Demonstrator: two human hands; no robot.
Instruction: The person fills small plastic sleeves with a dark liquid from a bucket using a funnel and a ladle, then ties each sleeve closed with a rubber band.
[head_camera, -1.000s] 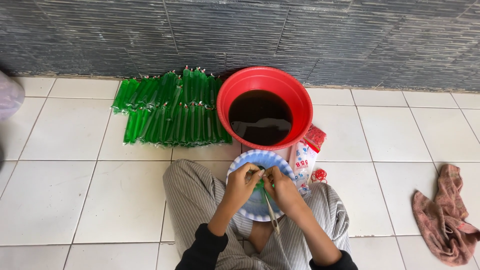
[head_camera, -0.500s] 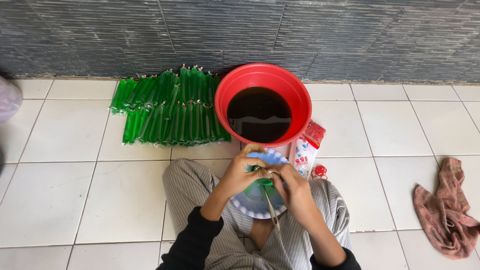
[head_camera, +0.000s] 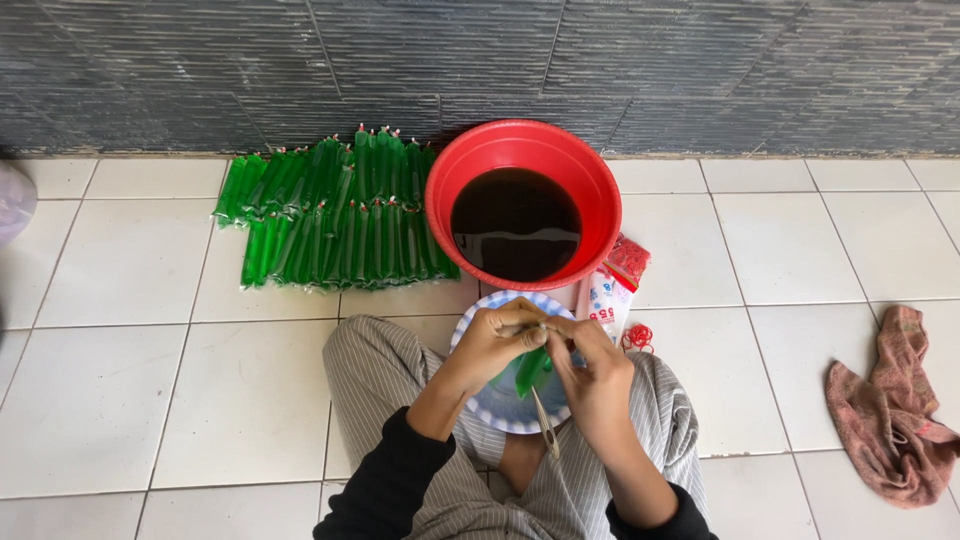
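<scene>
Person sitting on the tiled floor, both hands working over a blue-rimmed plate (head_camera: 478, 410) in the lap. Left hand (head_camera: 495, 340) and right hand (head_camera: 590, 375) are pinching the top of a green filled tube bag (head_camera: 532, 368), fingers closed on its neck; a thin strip is hanging below. A large batch of finished green tube bags (head_camera: 330, 215) is lying stacked by the wall. The red basin (head_camera: 522, 200) is holding plenty of dark liquid, so much filling seemingly remains. Red rubber bands (head_camera: 636, 336) are lying beside the plate.
</scene>
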